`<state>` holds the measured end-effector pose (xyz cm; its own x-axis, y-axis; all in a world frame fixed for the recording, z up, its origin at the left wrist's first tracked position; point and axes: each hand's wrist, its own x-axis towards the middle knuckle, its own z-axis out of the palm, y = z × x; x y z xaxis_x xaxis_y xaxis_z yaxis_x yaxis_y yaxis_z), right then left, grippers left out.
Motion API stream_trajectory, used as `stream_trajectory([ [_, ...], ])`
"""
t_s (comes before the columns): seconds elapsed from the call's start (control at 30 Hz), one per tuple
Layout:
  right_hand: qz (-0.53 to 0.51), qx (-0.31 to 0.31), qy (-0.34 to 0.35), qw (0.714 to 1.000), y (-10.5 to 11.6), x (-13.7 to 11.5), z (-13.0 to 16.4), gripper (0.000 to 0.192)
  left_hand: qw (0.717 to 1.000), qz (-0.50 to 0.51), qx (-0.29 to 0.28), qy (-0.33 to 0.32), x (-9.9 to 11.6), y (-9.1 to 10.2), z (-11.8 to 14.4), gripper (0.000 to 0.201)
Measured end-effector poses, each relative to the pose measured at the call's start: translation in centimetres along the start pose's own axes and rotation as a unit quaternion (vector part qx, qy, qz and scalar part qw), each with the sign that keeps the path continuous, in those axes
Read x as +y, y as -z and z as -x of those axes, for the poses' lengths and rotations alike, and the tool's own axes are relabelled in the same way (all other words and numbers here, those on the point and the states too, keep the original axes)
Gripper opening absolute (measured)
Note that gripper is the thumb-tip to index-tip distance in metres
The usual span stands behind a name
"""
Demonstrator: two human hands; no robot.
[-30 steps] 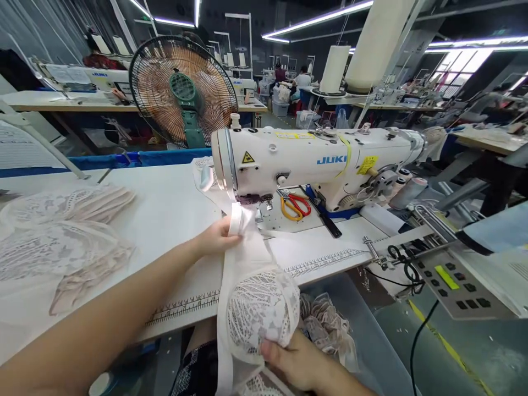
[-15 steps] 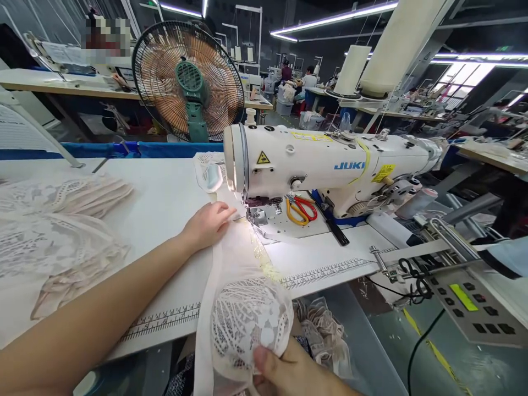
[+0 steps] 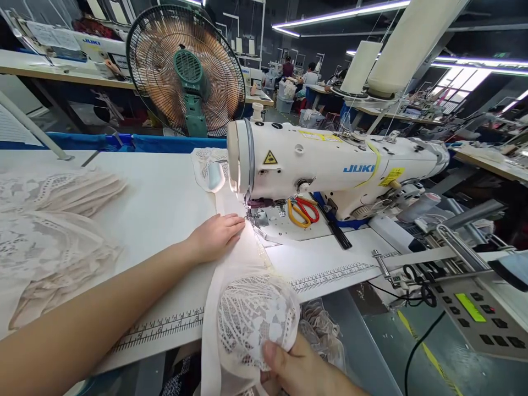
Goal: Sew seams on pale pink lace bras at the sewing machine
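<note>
1. Lace, pale cream, makes up the bra cup (image 3: 253, 316) that hangs over the front edge of the sewing table (image 3: 165, 203); its plain fabric band (image 3: 243, 247) runs up across the table to the needle area of the white JUKI sewing machine (image 3: 330, 162).
2. Left hand (image 3: 216, 236) lies palm down on the table, fingers together and nearly flat, pressing the band just beside the presser foot (image 3: 252, 215).
3. Right hand (image 3: 299, 371) is at the bottom of the view, below the table edge, its thumb and fingers pinching the lower rim of the lace cup (only part of the hand shows).
4. Red-and-yellow-handled scissors (image 3: 303, 212) rest on the machine bed, under the arm, well apart from both hands.
5. Printed ruler markings (image 3: 325, 275) run along the table's front edge.
6. More lace pieces (image 3: 49, 231) lie stacked on the table's left side.
7. Behind the table stands a green-bodied fan (image 3: 185, 69) with a black grille.
8. To the right, a control panel (image 3: 474, 311) with a green display sits lower than the table; cream thread cones (image 3: 408, 47) rise behind the machine.
</note>
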<state>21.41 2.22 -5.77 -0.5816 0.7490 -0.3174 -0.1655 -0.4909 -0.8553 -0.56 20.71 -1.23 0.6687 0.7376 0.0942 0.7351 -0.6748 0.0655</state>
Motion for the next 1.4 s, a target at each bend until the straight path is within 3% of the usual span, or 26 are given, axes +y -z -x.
stream_trajectory([
  [0.2, -0.021, -0.02, 0.07, 0.997, -0.1, -0.8, -1.0, 0.063, 1.0, 0.001, -0.001, 0.003, -0.4, 0.3, -0.9, 0.044],
  [0.5, -0.014, -0.017, -0.013, 1.0, 0.4, -1.9, 0.4, 0.075, 1.0, 0.009, 0.0, 0.01, 0.1, 0.0, -0.7, 0.041],
  [0.7, -0.008, -0.016, -0.015, 1.0, 0.7, -3.4, 1.1, 0.074, 1.0, 0.009, -0.008, -0.003, 0.4, 0.1, -0.8, 0.041],
  [0.87, 0.004, -0.006, -0.041, 0.999, 1.0, -3.9, 1.3, 0.075, 1.0, -0.013, -0.009, 0.025, 1.0, 0.3, -1.0, 0.043],
  [1.07, 0.066, -0.005, -0.016, 0.998, 1.2, -4.3, 1.3, 0.074, 0.999, -0.017, -0.011, 0.027, 1.1, 0.3, -1.2, 0.039],
  [1.3, -0.019, -0.034, -0.01, 0.999, 0.9, -4.5, 1.4, 0.072, 1.0, -0.001, -0.017, 0.016, 1.0, 0.6, -1.1, 0.04],
  [1.4, -0.008, -0.038, -0.024, 0.999, 1.1, -4.0, 1.3, 0.074, 1.0, 0.002, -0.022, 0.015, 0.9, 0.7, -1.1, 0.042],
])
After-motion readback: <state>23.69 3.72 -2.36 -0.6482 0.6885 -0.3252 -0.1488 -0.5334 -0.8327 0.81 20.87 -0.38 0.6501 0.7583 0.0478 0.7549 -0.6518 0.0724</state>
